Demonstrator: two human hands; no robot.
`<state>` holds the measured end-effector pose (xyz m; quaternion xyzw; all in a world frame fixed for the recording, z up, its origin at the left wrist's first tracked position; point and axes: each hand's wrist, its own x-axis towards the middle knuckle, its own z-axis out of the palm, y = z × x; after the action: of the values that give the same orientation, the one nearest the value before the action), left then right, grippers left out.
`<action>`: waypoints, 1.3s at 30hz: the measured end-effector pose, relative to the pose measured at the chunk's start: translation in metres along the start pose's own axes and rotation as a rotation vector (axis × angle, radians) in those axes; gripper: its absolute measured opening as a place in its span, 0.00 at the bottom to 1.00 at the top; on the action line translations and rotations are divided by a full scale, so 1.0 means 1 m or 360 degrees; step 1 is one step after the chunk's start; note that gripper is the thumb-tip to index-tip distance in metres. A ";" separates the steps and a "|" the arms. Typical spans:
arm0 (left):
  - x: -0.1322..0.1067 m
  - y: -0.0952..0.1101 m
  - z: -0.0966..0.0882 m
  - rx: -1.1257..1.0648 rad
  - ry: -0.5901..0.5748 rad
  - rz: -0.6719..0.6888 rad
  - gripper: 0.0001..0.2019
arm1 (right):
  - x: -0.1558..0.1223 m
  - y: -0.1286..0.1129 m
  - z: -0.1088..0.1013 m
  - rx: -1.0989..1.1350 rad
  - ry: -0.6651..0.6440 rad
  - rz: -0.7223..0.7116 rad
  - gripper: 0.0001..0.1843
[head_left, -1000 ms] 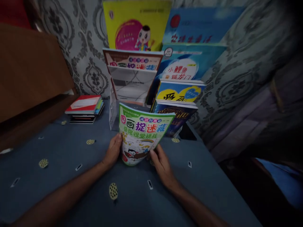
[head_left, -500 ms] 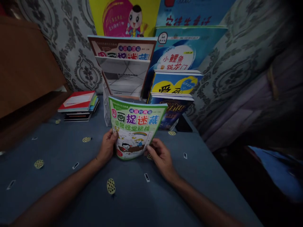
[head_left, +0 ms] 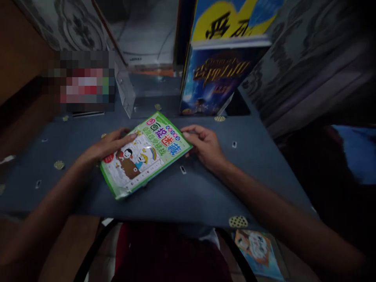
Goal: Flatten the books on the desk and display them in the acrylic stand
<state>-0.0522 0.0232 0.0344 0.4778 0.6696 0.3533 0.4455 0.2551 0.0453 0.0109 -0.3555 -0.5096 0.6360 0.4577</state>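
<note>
A thin green-bordered children's book (head_left: 145,154) lies almost flat on the blue tablecloth (head_left: 188,188), turned at an angle with its near corner close to the table's front edge. My left hand (head_left: 108,144) lies on its left edge, fingers on the cover and thumb under it. At the book's top right corner my right hand (head_left: 204,144) grips with curled fingers. Both hands hold the book.
A clear acrylic book rack (head_left: 126,90) stands at the back, its left pockets bare. A dark blue book (head_left: 214,78) and a yellow-and-blue one (head_left: 232,19) sit in its right pockets. A stack of books (head_left: 85,84) lies at left. Another book (head_left: 255,246) lies on the floor.
The book stood upright in both hands before the rack; it has come down towards me and now lies nearly flat on the cloth. The view has tilted down and closer.
</note>
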 end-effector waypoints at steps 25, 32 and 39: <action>-0.085 0.020 0.122 0.1962 -0.0134 0.1205 0.14 | 0.006 0.019 -0.007 -0.0810 -0.0103 -0.0347 0.08; -0.083 0.027 0.117 0.1868 -0.0147 0.1195 0.21 | 0.008 0.018 -0.010 -0.0768 -0.0099 -0.0361 0.09; -0.085 0.025 0.121 0.1869 -0.0110 0.1159 0.19 | 0.007 0.016 -0.009 -0.0748 -0.0102 -0.0345 0.10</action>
<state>0.0812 -0.0452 0.0358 0.8453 0.5323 0.0438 -0.0128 0.2579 0.0544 -0.0064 -0.3752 -0.6928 0.4582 0.4115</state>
